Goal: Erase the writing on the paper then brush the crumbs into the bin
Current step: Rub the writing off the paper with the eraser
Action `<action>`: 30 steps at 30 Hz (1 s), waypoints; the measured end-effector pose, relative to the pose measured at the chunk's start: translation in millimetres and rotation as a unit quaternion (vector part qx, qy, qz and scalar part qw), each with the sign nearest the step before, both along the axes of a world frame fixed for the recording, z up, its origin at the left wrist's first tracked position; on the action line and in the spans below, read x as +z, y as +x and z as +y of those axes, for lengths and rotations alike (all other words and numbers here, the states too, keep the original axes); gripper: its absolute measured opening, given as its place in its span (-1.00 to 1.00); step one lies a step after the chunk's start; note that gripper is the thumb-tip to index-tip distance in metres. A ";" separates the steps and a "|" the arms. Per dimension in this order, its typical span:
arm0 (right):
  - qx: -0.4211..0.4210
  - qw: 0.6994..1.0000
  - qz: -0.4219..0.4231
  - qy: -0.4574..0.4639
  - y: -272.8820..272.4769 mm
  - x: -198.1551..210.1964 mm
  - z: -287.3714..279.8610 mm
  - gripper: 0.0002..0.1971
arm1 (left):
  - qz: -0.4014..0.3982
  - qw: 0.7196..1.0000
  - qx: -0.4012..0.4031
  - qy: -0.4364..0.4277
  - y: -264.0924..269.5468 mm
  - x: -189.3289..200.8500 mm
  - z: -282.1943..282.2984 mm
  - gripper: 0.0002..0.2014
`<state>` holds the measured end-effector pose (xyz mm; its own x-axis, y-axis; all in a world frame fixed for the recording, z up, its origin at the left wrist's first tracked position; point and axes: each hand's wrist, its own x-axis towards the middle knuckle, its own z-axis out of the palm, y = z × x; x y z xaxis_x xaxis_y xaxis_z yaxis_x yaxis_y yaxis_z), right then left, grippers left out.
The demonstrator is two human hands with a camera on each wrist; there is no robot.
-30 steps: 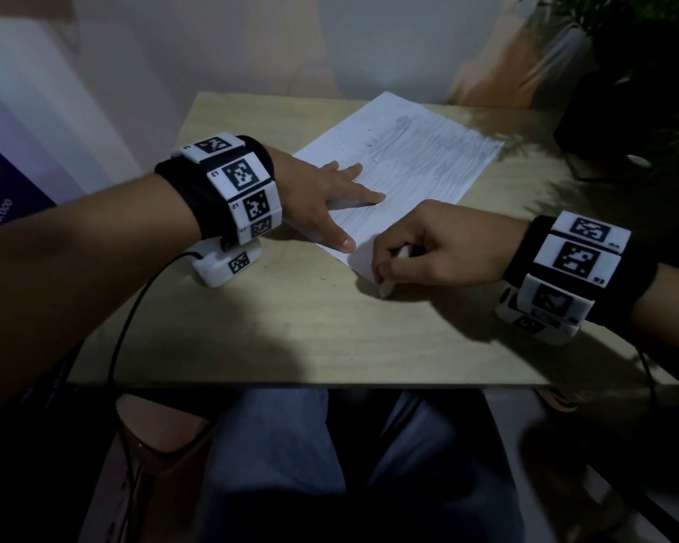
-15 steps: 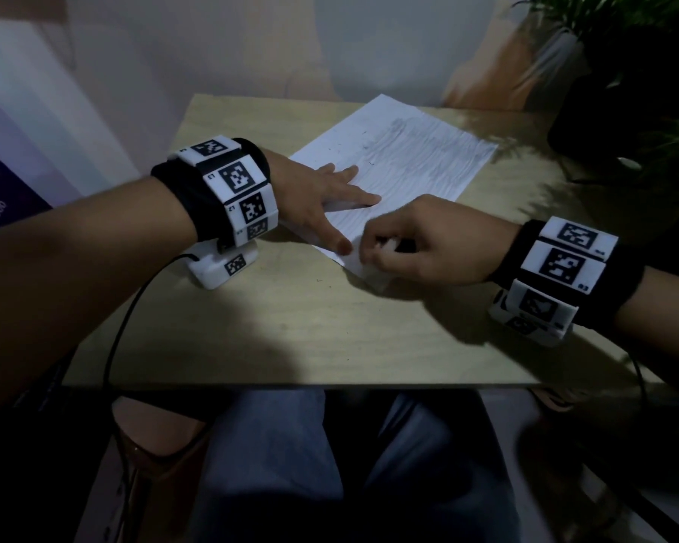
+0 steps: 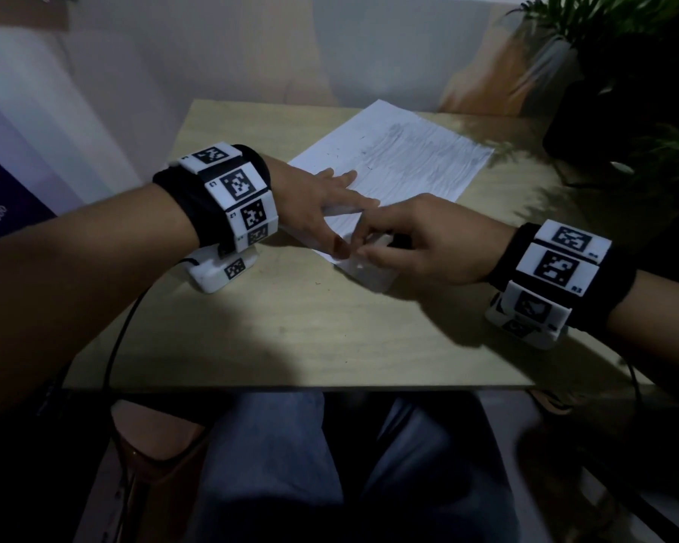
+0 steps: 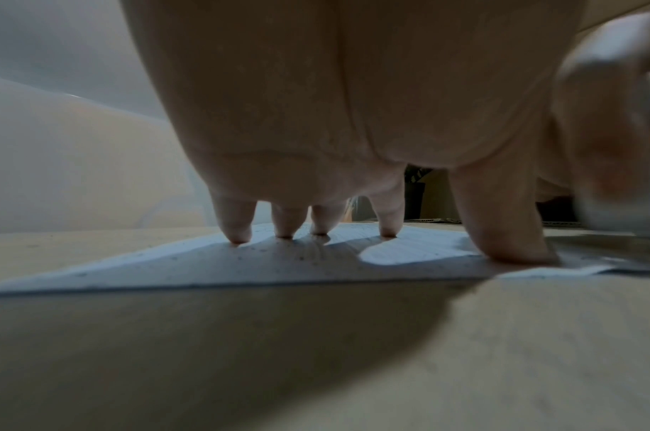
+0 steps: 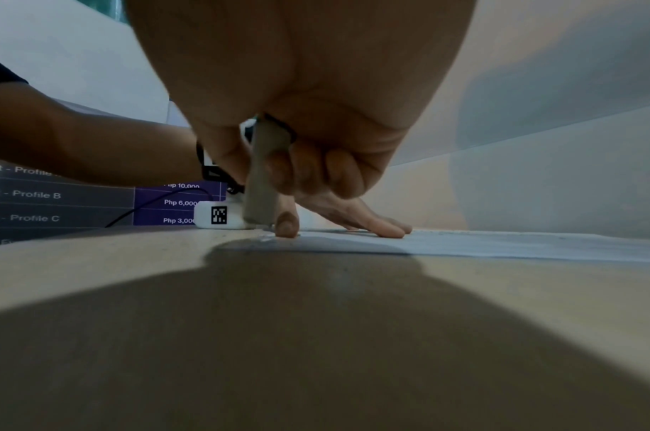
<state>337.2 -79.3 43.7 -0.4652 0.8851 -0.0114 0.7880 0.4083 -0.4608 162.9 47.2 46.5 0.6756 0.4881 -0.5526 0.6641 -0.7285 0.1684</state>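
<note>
A white sheet of paper with faint grey pencil marks lies askew on the wooden table. My left hand presses it flat with spread, straight fingers and the thumb near the sheet's near corner. My right hand grips a white eraser and holds its lower end on the paper beside my left thumb. The right wrist view shows the eraser upright in my curled fingers. Small dark crumbs dot the paper.
A potted plant stands at the table's far right. A brown container sits on the floor below the front left edge. A wall runs along the far side, and a printed board leans at the left.
My right hand has slid the eraser left and slightly away along the paper's near corner, up to my left thumb. My left hand has stayed pressed on the sheet.
</note>
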 end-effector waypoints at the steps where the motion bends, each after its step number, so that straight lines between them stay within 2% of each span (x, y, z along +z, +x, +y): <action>1: 0.000 1.000 -0.003 -0.005 0.1 0.4 0.3 -0.73 | 0.001 1.000 0.000 0.002 -0.4 0.3 -0.3 -0.06; 3: -0.007 0.999 -0.033 -0.017 0.1 0.8 -1.4 -0.60 | 0.006 1.000 0.006 0.009 -0.9 1.0 -1.1 -0.08; 7: -0.017 0.996 -0.070 -0.055 7.4 3.6 -4.9 -0.83 | 0.006 1.000 0.005 0.006 -0.5 0.5 -1.5 -0.10; 9: -0.015 0.996 -0.058 -0.062 8.4 4.3 -6.9 -0.86 | 0.007 1.000 0.008 0.006 -1.3 0.4 -1.4 -0.10; 13: -0.011 0.999 0.020 -0.024 6.3 0.4 -3.6 -0.86 | -0.001 1.000 0.006 0.001 -0.7 0.9 -0.8 -0.08; 15: -0.004 1.000 0.004 -0.030 6.2 -1.6 -1.9 -0.83 | 0.005 1.000 0.010 -0.003 -0.5 1.4 -0.9 -0.08; 19: -0.014 0.998 -0.034 -0.058 14.1 -2.0 -4.0 -0.87 | 0.014 1.000 0.006 0.000 1.1 2.4 -1.9 -0.09; 24: -0.001 0.999 0.014 -0.051 5.4 -0.7 -4.8 -0.79 | 0.009 1.000 0.010 0.001 -0.8 2.7 -2.6 -0.07; 26: 0.003 0.998 0.006 -0.058 3.6 -1.7 -3.1 -0.74 | 0.006 1.000 0.011 0.000 -0.4 3.0 -3.4 -0.08; 30: -0.002 0.995 -0.020 -0.095 10.9 -1.5 -2.9 -0.86 | 0.006 1.000 0.007 0.004 -0.3 1.7 -3.0 -0.10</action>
<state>348.1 -82.2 42.2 -0.4569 0.8676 -0.1964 0.8087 0.3132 -0.4979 162.7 44.3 48.2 0.6623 0.5015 -0.5567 0.6759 -0.7205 0.1551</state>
